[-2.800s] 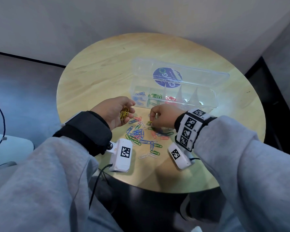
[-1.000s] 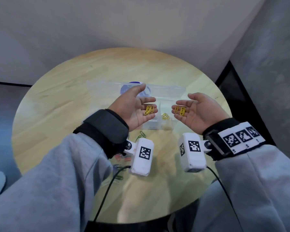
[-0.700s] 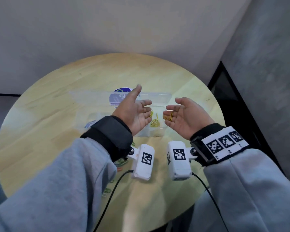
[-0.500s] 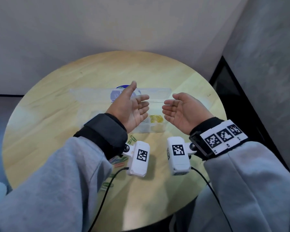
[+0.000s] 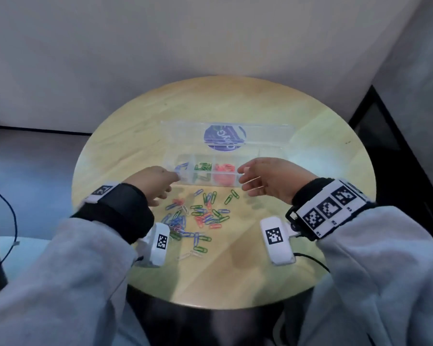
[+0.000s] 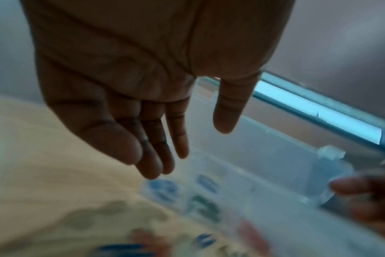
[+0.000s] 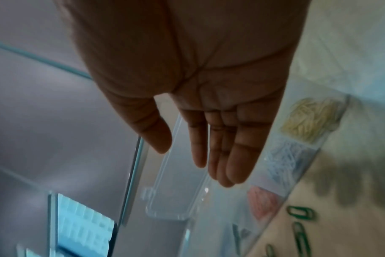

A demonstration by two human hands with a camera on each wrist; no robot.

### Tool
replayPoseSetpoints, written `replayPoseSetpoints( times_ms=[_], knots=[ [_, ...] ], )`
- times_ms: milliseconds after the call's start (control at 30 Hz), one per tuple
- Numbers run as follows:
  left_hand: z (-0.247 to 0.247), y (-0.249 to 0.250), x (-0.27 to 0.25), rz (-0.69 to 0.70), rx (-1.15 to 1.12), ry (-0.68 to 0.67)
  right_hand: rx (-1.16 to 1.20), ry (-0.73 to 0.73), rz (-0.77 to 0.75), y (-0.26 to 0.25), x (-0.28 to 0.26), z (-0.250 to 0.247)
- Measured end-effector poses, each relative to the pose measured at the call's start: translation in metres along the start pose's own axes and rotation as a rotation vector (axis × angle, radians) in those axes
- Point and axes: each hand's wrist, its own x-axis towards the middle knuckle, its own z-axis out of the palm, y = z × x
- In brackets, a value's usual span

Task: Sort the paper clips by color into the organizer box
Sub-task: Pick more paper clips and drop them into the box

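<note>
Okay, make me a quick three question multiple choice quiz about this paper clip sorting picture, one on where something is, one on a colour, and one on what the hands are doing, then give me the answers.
1. Where does the loose pile of paper clips lie?
A. On the table, nearer the person than the organizer box
B. Inside the lid
C. On the floor

2. What colour are the clips in the compartment just right of the green ones?
A. Yellow
B. Red
C. Black

3. What do the hands hold?
A. Clips in each
B. The box lid
C. Nothing

Answers: 1 A, the pile lies on the table before the organizer box. 2 B, red clips adjoin green clips. 3 C, left hand and right hand show bare palms.
</note>
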Motion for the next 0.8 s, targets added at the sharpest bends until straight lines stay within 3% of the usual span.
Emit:
replayPoseSetpoints(
  times_ms=[167,233,333,500,667,800],
  knots=[
    [0.001,-0.022,-0.001,0.032,0.313,0.054,-0.823,-0.055,0.004,0.013,0.002,0.020],
    [0.009,-0.020,-0.001,0.077,0.418,0.058,-0.979,-0.055,-0.019,0.013,0.001,0.027],
    [0.016,-0.013,0.000,0.121,0.570,0.085,-1.078,-0.089,-0.053,0.015,0.003,0.037],
    [0.001,-0.017,0.005,0.028,0.761,0.076,-1.193,-0.251,-0.157,0.029,0.010,0.059],
    [0.006,-0.030,0.009,-0.010,0.813,-0.057,-1.258,-0.329,-0.222,0.038,0.016,0.077],
    [0.013,-0.032,0.014,0.084,0.768,-0.012,-1.359,-0.314,-0.287,0.042,0.017,0.090]
  ],
)
